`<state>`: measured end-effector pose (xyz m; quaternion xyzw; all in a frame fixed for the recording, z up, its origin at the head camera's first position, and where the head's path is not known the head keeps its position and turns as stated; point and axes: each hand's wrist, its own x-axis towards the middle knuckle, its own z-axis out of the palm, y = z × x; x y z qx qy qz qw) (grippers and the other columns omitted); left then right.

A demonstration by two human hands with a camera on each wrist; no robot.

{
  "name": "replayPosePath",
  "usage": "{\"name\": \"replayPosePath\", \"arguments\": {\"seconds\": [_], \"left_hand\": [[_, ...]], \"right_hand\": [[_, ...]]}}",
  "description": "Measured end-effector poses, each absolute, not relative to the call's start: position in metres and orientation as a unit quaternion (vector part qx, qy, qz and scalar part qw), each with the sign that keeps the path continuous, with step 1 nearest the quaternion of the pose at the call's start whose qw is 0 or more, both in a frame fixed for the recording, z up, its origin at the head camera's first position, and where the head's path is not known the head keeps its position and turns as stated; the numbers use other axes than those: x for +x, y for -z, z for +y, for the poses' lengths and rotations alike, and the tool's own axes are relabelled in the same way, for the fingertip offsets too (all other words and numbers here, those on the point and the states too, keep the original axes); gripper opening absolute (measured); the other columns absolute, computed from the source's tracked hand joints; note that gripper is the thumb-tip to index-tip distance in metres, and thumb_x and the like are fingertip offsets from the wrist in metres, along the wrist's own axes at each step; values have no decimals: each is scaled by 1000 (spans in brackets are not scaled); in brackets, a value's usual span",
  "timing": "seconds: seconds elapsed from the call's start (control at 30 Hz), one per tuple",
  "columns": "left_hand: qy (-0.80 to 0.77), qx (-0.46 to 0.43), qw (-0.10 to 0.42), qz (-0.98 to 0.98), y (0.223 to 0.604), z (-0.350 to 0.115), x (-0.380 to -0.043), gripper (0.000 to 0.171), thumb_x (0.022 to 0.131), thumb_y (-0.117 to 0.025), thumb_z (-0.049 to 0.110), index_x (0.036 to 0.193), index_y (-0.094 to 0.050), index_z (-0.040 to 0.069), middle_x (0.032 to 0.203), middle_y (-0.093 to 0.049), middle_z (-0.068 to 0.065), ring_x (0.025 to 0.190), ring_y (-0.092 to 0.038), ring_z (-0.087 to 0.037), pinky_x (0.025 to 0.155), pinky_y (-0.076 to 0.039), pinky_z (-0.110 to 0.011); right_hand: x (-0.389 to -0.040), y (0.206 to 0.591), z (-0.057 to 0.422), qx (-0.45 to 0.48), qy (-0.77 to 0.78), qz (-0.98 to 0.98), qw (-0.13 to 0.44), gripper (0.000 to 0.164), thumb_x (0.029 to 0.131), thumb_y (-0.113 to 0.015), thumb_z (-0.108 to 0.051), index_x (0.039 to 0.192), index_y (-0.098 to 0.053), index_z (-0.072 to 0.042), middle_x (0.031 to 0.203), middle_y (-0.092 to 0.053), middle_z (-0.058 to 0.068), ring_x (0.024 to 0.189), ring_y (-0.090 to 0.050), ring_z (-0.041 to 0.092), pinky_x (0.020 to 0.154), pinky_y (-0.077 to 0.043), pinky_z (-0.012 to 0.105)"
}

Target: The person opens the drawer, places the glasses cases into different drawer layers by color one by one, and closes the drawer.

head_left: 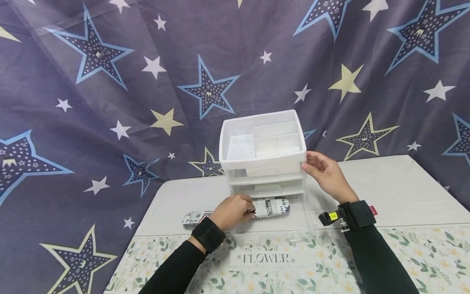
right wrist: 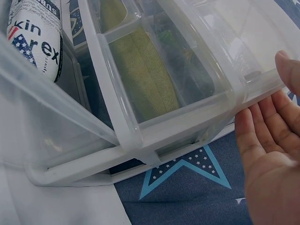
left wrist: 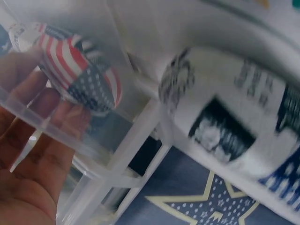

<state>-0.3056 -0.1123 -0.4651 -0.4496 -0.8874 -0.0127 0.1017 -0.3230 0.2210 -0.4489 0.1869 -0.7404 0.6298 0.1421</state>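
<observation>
A white drawer organizer (head_left: 264,163) with a divided top tray stands on the table, its clear bottom drawer (head_left: 301,220) pulled out. My left hand (head_left: 235,210) reaches into that drawer and grips a newspaper-print glasses case (head_left: 273,207). Through the clear plastic, the left wrist view shows the fingers against the case's striped, starred end (left wrist: 91,86). Another printed glasses case (left wrist: 215,112) lies outside, left of the drawer. My right hand (head_left: 327,173) holds the organizer's right side near the top, thumb toward the front and fingers along the side.
Two shut drawers (head_left: 271,183) sit above the pulled-out one; a green-yellow item (right wrist: 145,75) shows through a drawer front. A floral cloth (head_left: 271,265) covers the table's front part. Behind hangs a star-patterned curtain (head_left: 257,90).
</observation>
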Motion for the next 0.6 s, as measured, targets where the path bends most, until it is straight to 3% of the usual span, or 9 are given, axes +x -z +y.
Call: {"name": "replayPosePath", "arguments": {"seconds": [0.27,0.6], "left_hand": [[26,-458,126,-879,463,-118,-296,7,91,-79,13,89,-75,17,95,-69,2,89,-65,-15,74,-58,-25],[52,-449,149,-880,452,-141,-291,22,90,-79,8,111,-77,8,110,-69,-4,102,-66,-18,85,-60,-28]], "right_hand": [[-324,450,221,191,-623,-744,147,47,102,-68,-19,141,-54,4,130,-62,20,113,-61,4,92,-54,13],[-325,452,222,192,-627,-740,147,46,102,-67,-18,140,-55,4,128,-63,20,112,-61,5,92,-54,13]]}}
